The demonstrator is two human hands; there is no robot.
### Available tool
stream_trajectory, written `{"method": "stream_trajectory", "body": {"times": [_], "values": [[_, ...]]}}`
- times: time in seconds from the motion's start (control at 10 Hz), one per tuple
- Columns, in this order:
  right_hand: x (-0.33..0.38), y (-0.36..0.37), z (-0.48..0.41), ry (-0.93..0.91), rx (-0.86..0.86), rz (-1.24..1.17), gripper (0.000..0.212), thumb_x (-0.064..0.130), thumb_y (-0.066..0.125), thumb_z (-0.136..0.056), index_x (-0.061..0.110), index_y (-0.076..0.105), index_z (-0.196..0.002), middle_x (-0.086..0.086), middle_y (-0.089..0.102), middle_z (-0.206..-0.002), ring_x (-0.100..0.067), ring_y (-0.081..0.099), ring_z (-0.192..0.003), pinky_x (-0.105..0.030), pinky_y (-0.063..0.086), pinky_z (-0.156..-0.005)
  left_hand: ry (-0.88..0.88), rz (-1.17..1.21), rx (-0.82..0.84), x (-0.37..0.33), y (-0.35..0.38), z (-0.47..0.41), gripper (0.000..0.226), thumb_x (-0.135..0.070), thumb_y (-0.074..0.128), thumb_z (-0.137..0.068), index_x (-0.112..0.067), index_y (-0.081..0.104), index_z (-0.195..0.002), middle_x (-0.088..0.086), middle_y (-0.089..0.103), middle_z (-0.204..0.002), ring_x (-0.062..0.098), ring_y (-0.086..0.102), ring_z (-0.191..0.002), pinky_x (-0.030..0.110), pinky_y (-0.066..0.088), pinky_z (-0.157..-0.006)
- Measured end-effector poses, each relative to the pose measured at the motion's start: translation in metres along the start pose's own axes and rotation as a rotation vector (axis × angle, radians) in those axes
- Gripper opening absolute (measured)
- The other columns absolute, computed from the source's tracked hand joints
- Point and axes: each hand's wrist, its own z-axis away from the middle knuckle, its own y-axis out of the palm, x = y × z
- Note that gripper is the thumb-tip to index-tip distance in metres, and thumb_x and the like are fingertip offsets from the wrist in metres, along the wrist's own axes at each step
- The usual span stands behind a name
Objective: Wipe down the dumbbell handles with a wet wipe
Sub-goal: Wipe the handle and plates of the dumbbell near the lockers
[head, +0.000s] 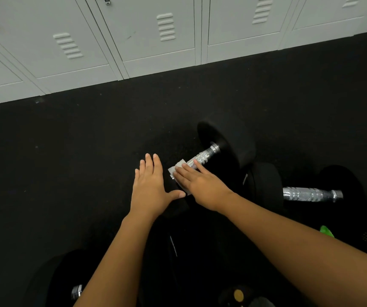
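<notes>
The dumbbell (pixel 233 142) lies on the black floor (pixel 78 162), its handle (pixel 203 157) running from near-left to far-right. The right hand (pixel 200 185), fingers straight, presses the white wipe (pixel 178 168) on the handle's near end. The left hand (pixel 150 187) lies flat, fingers spread, just beside it.

A white wet wipe (pixel 179 171) is pressed onto the dumbbell handle (pixel 202 157) by the flat right hand (pixel 202 186); the left hand (pixel 150 187) is spread just left of the handle, over the near weight head.

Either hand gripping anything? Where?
Nothing is gripped. The right hand presses the wipe flat onto the near end of the dumbbell handle with straight fingers; the left hand rests open on the near weight head.
</notes>
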Motion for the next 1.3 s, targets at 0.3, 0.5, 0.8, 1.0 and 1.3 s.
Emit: {"method": "stream_trajectory", "body": {"times": [0.3,0.5,0.8,1.0,1.3], "values": [[0.009,-0.016,-0.025,0.025,0.102,0.024,0.062,0.019,0.042,-0.096,0.009,0.010,-0.149,-0.009,0.019,-0.155,-0.024,0.008,-0.146,-0.045,-0.006,-0.117,0.011,-0.008,0.011,0.001,-0.001,0.000,0.113,-0.053,0.066,-0.076,-0.010,-0.010,-0.148,0.010,-0.014,-0.157,0.024,-0.010,-0.145,0.037,-0.002,-0.117],[-0.004,-0.009,-0.006,-0.060,0.043,0.105,0.058,0.016,0.033,-0.098,0.009,0.006,-0.150,-0.009,0.012,-0.158,-0.022,0.006,-0.147,-0.045,-0.009,-0.116,0.021,-0.003,-0.004,0.002,0.000,0.000,0.112,-0.052,0.065,-0.077,-0.010,-0.010,-0.148,0.009,-0.013,-0.157,0.023,-0.010,-0.145,0.036,-0.003,-0.117],[0.005,-0.015,-0.016,0.019,0.065,0.020,0.061,0.018,0.037,-0.097,0.008,0.008,-0.150,-0.009,0.015,-0.157,-0.023,0.007,-0.146,-0.044,-0.006,-0.117,0.016,-0.020,0.000,0.002,0.001,0.000,0.112,-0.054,0.065,-0.077,-0.009,-0.010,-0.148,0.010,-0.013,-0.157,0.024,-0.010,-0.146,0.036,-0.002,-0.117],[0.001,-0.002,0.003,0.016,0.016,-0.002,0.063,0.014,0.038,-0.096,0.012,0.005,-0.150,-0.006,0.006,-0.159,-0.019,0.001,-0.147,-0.043,-0.011,-0.116,0.015,-0.020,-0.010,0.002,0.001,0.000,0.112,-0.053,0.066,-0.077,-0.009,-0.010,-0.148,0.010,-0.013,-0.157,0.024,-0.010,-0.146,0.036,-0.002,-0.117],[0.006,-0.010,-0.022,0.099,0.042,-0.070,0.061,0.021,0.044,-0.095,0.009,0.017,-0.148,-0.008,0.027,-0.151,-0.023,0.015,-0.144,-0.045,-0.006,-0.117,0.012,-0.033,-0.007,0.002,0.002,-0.001,0.114,-0.054,0.066,-0.076,-0.010,-0.010,-0.148,0.010,-0.012,-0.157,0.025,-0.009,-0.146,0.036,-0.001,-0.118]]}}
